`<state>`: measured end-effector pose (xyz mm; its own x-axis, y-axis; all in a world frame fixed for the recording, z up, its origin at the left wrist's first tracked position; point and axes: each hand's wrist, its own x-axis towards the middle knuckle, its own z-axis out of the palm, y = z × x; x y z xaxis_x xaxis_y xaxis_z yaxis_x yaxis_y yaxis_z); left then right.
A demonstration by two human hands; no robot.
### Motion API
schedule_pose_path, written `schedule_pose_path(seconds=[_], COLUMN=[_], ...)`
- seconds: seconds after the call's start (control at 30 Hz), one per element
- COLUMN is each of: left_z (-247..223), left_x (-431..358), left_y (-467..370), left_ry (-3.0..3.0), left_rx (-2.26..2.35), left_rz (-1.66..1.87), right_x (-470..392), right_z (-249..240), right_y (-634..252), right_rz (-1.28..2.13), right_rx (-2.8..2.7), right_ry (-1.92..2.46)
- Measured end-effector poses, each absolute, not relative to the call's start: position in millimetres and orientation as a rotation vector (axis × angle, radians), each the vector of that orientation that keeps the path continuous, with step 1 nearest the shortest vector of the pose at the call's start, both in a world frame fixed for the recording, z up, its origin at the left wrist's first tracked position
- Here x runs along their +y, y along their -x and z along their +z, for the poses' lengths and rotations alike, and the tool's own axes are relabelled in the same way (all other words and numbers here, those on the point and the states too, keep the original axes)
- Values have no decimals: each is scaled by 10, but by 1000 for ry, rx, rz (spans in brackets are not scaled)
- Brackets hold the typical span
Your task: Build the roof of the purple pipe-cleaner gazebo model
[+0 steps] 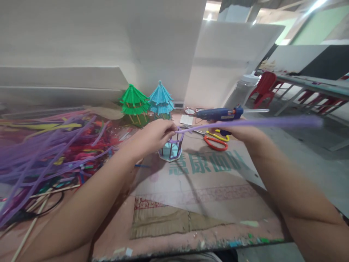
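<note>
My left hand (164, 131) is closed in a pinch on a long purple pipe cleaner (245, 124), at the top of a small pavilion frame (171, 149). The frame has purple posts and a pale octagonal base on the cardboard. From the pinch the pipe cleaner stretches far to the right, its free end blurred. My right hand (226, 127) grips a blue hot glue gun (220, 114), nozzle pointing left and a clear glue stick out of its back. Below the gun lie scissors (215, 143) with red and yellow handles.
A green model pavilion (134, 103) and a blue one (160, 100) stand at the back. Pipe cleaners (54, 153) are heaped on the left, with thin wooden sticks (32, 229). Printed cardboard (185, 222) covers the table front. A red chair (264, 89) stands beyond, at right.
</note>
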<state>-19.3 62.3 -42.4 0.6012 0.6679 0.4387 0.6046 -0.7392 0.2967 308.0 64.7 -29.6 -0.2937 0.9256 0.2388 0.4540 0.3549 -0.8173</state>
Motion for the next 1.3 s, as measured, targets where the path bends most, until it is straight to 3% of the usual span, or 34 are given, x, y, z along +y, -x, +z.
schedule_pose_path(seconds=[0.37,0.67,0.83,1.03,1.3], left_z=[-410,-408,-398,-398,-403], left_x=[616,618,607,609,620], left_y=[190,182,185,184,189], left_ry=[-2695,-2699,-2717,-2713,-2728], left_rx=[1084,1060,1068,1069,1068], left_rz=[799,802,791,795,791], right_x=[504,486,496,478,435], right_z=[-183,-218,-199,-211,-171], right_y=[-2935,-2892,-2862,-2867,-2773], right_rz=[789,534,561,432,477], right_rx=[-2384,-2354,-2370,-2294,-2344], right_ry=[1208,1422,1251,1435,1345])
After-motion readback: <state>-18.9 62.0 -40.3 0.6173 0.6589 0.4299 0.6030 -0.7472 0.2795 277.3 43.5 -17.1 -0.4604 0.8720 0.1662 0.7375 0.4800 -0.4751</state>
